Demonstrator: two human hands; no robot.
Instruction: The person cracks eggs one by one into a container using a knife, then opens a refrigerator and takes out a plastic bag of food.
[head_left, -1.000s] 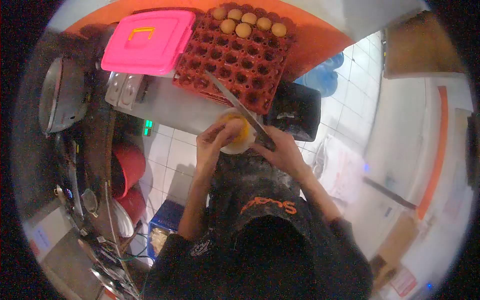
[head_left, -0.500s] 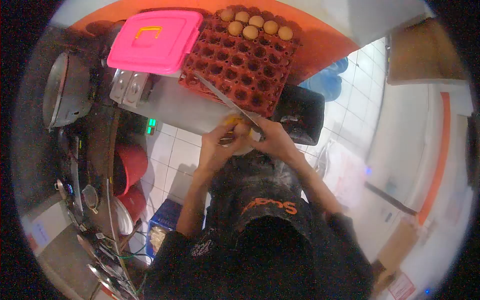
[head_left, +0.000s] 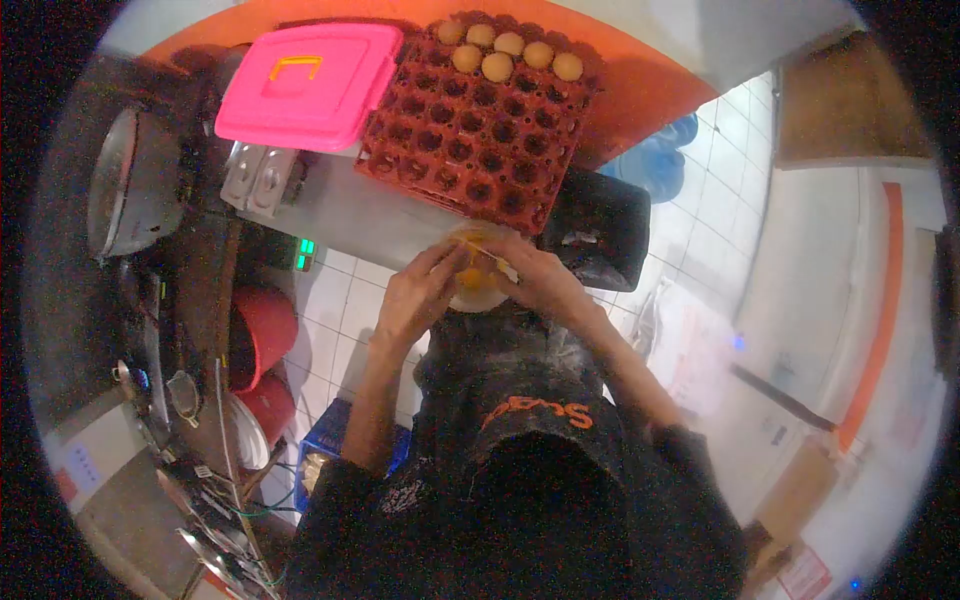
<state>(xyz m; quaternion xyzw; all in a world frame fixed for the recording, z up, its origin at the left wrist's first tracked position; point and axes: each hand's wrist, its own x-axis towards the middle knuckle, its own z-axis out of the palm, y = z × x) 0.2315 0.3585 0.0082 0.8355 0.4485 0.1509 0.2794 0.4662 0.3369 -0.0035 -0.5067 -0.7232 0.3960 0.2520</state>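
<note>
A small round bowl (head_left: 478, 300) with yellow egg in it sits close in front of my apron, below both hands. My left hand (head_left: 415, 292) is closed at the bowl's left side, its curled fingers around an egg that they mostly hide. From the right, my right hand (head_left: 545, 278) meets it over the bowl, fingers bent and fingertips almost at the left ones. A thin pale line crosses between the hands; I cannot tell whether it is the knife. Just beyond the hands lies a red egg tray (head_left: 460, 125), with several brown eggs (head_left: 497, 67) along its far rows.
Left of the tray is a pink lidded box (head_left: 305, 85) with a yellow handle. Metal containers (head_left: 262, 180) stand below it on the counter. A black bin (head_left: 597, 230) is to the right, with blue bottles (head_left: 650, 165) behind. Red buckets (head_left: 265, 330) stand at the left.
The knife blade that reached over the tray's near edge no longer shows there. The whole egg between my hands is now hidden, and yellow shows in the bowl. My left hand has shifted slightly left.
</note>
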